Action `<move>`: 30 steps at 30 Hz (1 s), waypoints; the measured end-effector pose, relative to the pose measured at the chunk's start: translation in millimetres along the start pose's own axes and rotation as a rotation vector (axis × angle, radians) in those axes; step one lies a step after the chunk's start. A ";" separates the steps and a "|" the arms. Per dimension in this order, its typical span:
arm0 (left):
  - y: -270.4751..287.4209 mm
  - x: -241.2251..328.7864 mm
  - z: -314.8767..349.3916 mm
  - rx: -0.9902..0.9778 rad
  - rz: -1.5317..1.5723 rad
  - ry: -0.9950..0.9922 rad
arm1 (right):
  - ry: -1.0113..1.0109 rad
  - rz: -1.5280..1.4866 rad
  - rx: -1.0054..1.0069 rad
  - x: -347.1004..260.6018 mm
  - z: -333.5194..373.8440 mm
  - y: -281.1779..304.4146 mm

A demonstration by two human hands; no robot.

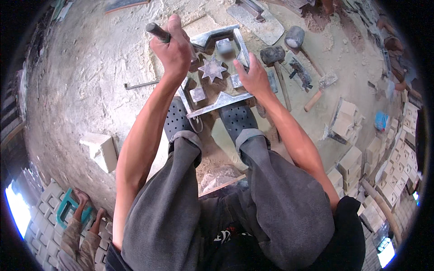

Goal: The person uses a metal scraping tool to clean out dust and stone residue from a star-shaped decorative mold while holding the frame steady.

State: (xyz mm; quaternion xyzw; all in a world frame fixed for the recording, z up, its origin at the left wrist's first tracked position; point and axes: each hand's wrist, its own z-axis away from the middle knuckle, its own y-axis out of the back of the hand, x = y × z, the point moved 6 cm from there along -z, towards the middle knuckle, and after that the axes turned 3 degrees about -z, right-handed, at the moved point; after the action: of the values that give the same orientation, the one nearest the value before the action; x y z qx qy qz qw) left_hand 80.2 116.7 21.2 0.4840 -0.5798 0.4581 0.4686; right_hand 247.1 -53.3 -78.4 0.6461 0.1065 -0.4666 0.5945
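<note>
My left hand [175, 50] is closed round a thick dark rod [158, 32], whose blunt end sticks out past the thumb side. Its lower end is mostly hidden by the hand. Between my feet and just beyond lies a grey metal mould frame [221, 104] with angular walls. Inside it sit an eight-pointed star block [212, 69] and several small square blocks, one [197, 94] at the near left corner. My right hand [255, 77] grips the frame's right wall, thumb on the inner side.
Right of the frame lie a dark-headed mallet [272, 55], a grey-headed mallet [294, 37] and a wooden-handled hammer [327, 81]. A flat plate with a handle [260, 25] lies beyond. Pale blocks [348, 119] are stacked at right; another block [99, 151] lies left. Someone's legs [81, 226] show lower left.
</note>
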 end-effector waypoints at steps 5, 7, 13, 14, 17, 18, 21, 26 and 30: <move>-0.2 -19.1 14.0 -0.085 -0.179 0.156 | 0.013 0.026 0.014 1.0 -0.7 -0.3; -2.4 -28.9 24.8 -0.175 -0.237 0.165 | 0.176 0.059 0.132 -10.8 -3.2 6.2; 8.4 -5.8 26.7 -0.370 -0.247 -0.204 | 0.592 -0.414 -0.020 -133.9 -24.1 9.7; 6.6 -3.0 27.7 -0.360 -0.239 -0.281 | 0.569 -0.499 -0.142 -145.2 -26.7 2.3; 35.3 -31.9 39.2 -0.153 -0.191 0.163 | 0.422 -0.474 -0.272 -155.9 -54.7 -24.3; 40.9 -39.7 45.2 -0.179 -0.170 0.246 | 0.348 -0.452 -0.362 -157.2 -63.3 -35.2; 72.2 -64.5 71.1 -0.127 -0.743 0.158 | 0.349 -0.691 -0.313 -165.8 -81.0 -46.3; 78.3 -73.8 111.9 -0.290 -0.972 0.158 | 0.320 -0.857 -0.148 -200.8 -72.4 -19.8; 72.9 -62.7 110.2 -0.279 -0.966 0.142 | 0.274 -1.007 -0.170 -193.0 -66.9 -13.1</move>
State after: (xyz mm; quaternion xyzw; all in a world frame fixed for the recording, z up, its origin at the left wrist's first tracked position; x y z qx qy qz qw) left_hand 2.7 24.6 -61.8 0.5974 -0.3120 0.1391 0.7255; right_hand 165.2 88.8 44.1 0.5195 0.5179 -0.5953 0.3279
